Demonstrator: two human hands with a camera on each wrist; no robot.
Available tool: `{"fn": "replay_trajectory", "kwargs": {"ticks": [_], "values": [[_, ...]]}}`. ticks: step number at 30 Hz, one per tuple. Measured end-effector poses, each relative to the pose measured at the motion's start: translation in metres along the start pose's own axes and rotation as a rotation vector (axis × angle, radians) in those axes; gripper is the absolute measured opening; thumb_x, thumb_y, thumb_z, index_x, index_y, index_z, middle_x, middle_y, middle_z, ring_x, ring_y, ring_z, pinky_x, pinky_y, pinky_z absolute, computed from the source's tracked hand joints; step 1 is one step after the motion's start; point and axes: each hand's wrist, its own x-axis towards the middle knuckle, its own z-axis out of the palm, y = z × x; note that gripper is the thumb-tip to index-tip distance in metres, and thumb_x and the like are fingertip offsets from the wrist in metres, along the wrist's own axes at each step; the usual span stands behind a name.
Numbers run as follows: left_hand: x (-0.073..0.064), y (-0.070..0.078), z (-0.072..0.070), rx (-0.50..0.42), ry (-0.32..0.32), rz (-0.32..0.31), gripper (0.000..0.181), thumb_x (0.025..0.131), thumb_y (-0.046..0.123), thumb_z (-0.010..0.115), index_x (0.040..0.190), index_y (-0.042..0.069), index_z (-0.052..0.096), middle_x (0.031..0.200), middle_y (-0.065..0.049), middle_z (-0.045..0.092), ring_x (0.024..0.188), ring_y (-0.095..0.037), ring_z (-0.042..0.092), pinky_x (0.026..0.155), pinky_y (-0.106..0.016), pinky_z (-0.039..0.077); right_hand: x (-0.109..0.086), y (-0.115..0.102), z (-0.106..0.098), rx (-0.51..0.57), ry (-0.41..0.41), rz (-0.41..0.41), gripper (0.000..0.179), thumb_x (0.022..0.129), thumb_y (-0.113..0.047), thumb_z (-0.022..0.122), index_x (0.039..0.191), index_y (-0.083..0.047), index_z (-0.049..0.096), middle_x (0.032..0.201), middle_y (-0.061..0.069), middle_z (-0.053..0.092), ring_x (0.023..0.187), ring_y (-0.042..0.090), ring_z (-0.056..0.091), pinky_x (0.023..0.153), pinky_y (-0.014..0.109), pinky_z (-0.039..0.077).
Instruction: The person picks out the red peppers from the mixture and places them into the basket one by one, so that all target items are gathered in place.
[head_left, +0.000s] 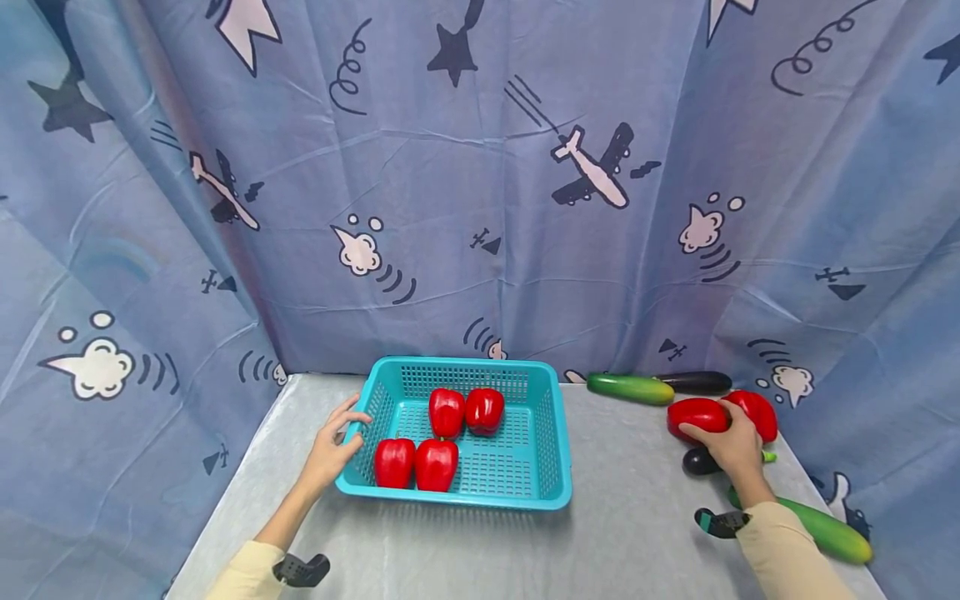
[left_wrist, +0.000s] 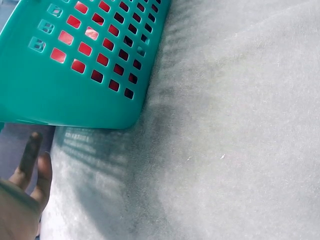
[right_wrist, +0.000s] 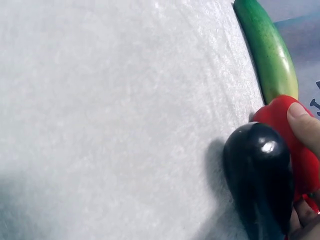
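At the left end of a turquoise plastic basket (head_left: pixel 491 502) is my left hand (head_left: pixel 330 446), fingers spread by the rim. In the left wrist view, two loosely extended fingers (left_wrist: pixel 31 160) show beside the basket wall (left_wrist: pixel 75 102); whether the other fingers touch the rim is hidden. Several red bell peppers (head_left: pixel 447 412) lie inside the basket. Over on the right, my right hand (head_left: pixel 738 446) holds a red bell pepper (head_left: pixel 693 417), the thumb (right_wrist: pixel 302 122) on its side. Another red bell pepper (head_left: pixel 757 414) lies behind that hand, and a dark eggplant (right_wrist: pixel 257 175) lies in front.
Along the back edge lie a green cucumber-like vegetable (head_left: pixel 630 388) and a long dark eggplant (head_left: pixel 697 382). A second green cucumber-like vegetable (head_left: pixel 825 529) lies near the right edge, partly under the right forearm. A patterned blue curtain (head_left: pixel 450 208) surrounds the white tabletop (head_left: pixel 630 492).
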Motion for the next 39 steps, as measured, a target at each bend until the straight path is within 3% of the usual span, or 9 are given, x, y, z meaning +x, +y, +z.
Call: {"fn": "replay_trajectory", "kwargs": {"ticks": [6,11,24,29,32,36,39], "values": [[0.002,-0.004,0.001,0.015,-0.004,0.019,0.024,0.087,-0.016,0.054,0.11,-0.013,0.062,0.153,-0.033,0.033,0.14,-0.052,0.029,0.098,-0.078,0.028,-0.003,0.007,-0.002,0.034,-0.018,-0.081,0.092,0.087,-0.022,0.081,0.154,0.005,0.025,0.149,0.038,0.028,0.132,0.058,0.028,0.094,0.07,0.041],[0.001,0.003,0.0,-0.006,-0.005,-0.003,0.026,0.088,-0.017,0.054,0.11,-0.01,0.064,0.154,-0.033,0.032,0.14,-0.052,0.03,0.1,-0.075,0.028,-0.004,0.01,-0.003,0.044,-0.026,-0.139,0.091,0.086,-0.022,0.082,0.152,0.006,0.026,0.146,0.038,0.032,0.13,0.058,0.031,0.094,0.071,0.041],[-0.001,0.002,0.0,-0.006,-0.007,-0.012,0.026,0.087,-0.018,0.054,0.111,-0.011,0.064,0.154,-0.032,0.033,0.141,-0.051,0.029,0.101,-0.077,0.025,-0.007,0.016,-0.006,0.159,0.001,-0.18,0.091,0.087,-0.024,0.082,0.153,0.003,0.025,0.148,0.036,0.032,0.132,0.055,0.032,0.094,0.068,0.042],[-0.001,0.003,0.001,-0.003,0.0,-0.014,0.026,0.087,-0.017,0.055,0.111,-0.012,0.064,0.154,-0.029,0.035,0.14,-0.051,0.03,0.101,-0.076,0.027,-0.01,0.015,-0.012,0.166,0.026,-0.203,0.089,0.088,-0.028,0.082,0.152,0.001,0.027,0.148,0.031,0.036,0.13,0.051,0.036,0.088,0.046,0.051],[-0.001,0.004,0.0,-0.002,-0.001,-0.023,0.026,0.087,-0.016,0.055,0.111,-0.012,0.064,0.154,-0.029,0.035,0.14,-0.05,0.03,0.101,-0.075,0.027,-0.012,0.014,-0.014,0.175,0.058,-0.204,0.088,0.087,-0.03,0.082,0.152,-0.001,0.03,0.148,0.028,0.038,0.129,0.047,0.037,0.08,0.029,0.049],[-0.001,0.003,0.0,0.003,-0.004,-0.027,0.026,0.087,-0.016,0.055,0.11,-0.01,0.065,0.154,-0.031,0.034,0.141,-0.051,0.029,0.101,-0.076,0.026,-0.014,0.011,-0.017,0.209,0.087,-0.199,0.086,0.087,-0.031,0.082,0.152,-0.004,0.032,0.149,0.024,0.039,0.131,0.044,0.037,0.08,0.021,0.046],[0.001,-0.007,0.001,0.005,0.004,-0.013,0.026,0.087,-0.017,0.054,0.11,-0.009,0.064,0.155,-0.032,0.032,0.141,-0.052,0.028,0.101,-0.076,0.026,-0.017,0.009,-0.018,0.241,0.091,-0.202,0.086,0.087,-0.031,0.082,0.153,-0.004,0.033,0.15,0.024,0.039,0.13,0.045,0.037,0.077,0.015,0.044]]}}
